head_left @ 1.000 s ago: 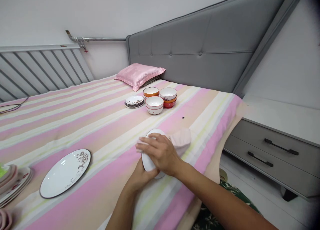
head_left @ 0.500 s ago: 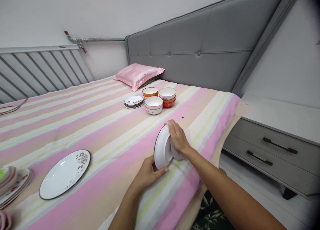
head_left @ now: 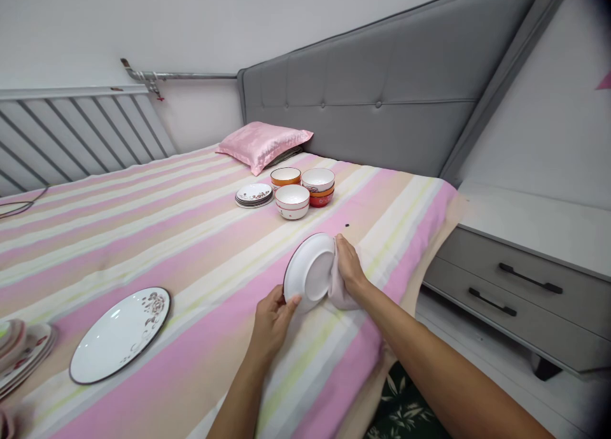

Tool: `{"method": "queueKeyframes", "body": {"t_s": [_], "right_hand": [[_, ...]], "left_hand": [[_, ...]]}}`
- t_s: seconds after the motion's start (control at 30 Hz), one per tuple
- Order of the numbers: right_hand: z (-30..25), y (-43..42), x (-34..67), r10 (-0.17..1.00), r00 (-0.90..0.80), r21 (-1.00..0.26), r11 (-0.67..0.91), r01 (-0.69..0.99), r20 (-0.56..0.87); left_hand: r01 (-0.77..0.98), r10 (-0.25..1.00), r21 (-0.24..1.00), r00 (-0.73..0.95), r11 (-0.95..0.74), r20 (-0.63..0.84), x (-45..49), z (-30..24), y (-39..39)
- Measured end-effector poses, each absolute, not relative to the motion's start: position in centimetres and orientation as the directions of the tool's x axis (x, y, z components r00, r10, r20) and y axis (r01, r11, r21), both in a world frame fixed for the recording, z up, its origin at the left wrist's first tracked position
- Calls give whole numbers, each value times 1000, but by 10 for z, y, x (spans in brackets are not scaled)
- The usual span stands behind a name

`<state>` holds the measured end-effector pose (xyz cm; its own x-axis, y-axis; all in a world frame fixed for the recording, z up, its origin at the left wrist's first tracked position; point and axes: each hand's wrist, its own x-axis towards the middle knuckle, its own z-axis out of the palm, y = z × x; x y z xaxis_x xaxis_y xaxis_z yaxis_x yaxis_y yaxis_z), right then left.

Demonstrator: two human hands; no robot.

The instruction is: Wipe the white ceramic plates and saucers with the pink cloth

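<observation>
On the bed [head_left: 214, 245] we see a platter [head_left: 117, 340] left of our dish [head_left: 319, 277], bowls [head_left: 292, 209] beyond the dish, saucers [head_left: 254, 193] left of the bowls and a pillow [head_left: 262, 141] behind them; the nightstand [head_left: 534, 251] stands right.

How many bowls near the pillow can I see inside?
3: an orange-sided bowl at the back left, a dark-patterned bowl at the back right, and a white bowl in front. More may be hidden underneath.

The camera is mounted on my head. It faces forward and down across the bed [head_left: 200, 254], near my left hand [head_left: 272, 315] and right hand [head_left: 349, 264], with the headboard [head_left: 363, 130] beyond and the drawer unit [head_left: 525, 251] at right.
</observation>
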<state>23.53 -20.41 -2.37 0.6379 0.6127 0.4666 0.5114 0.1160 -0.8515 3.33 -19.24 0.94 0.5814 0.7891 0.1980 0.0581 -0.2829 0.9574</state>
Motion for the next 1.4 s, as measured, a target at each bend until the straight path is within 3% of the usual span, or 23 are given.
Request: {"method": "queueKeyframes", "body": {"t_s": [0.13, 0.27, 0.5, 0.67, 0.8, 1.0, 1.2, 1.4], "right_hand": [[-6, -211, 223, 594, 723, -925, 105, 365, 353], [19, -223, 209, 667, 596, -865, 152, 478, 446], [47, -237, 186, 693, 248, -509, 198, 838, 677], [49, -241, 168, 719, -29, -272, 300, 914, 695], [47, -238, 162, 722, -105, -200, 323, 925, 684], [48, -236, 171, 722, -2, -260, 251, 932, 692], [45, -235, 189, 669, 282, -485, 135, 864, 688], [20, -221, 210, 656, 530, -700, -3, 714, 537]], "left_hand": [[41, 822, 945, 507, -325, 260, 30, 12, -194], [42, 828, 948, 500, -316, 253, 29, 14, -195], [23, 786, 939, 554, -343, 273, 30, 12, -193], [-6, 768, 916, 542, -402, 341, 31, 7, -190], [-12, 753, 916, 565, -401, 337, 32, 6, -190], [146, 688, 957, 722, -253, 72, 36, 7, -194], [132, 632, 958, 773, -256, 62, 37, 6, -194], [138, 656, 957, 752, -255, 66, 35, 1, -192]]}}
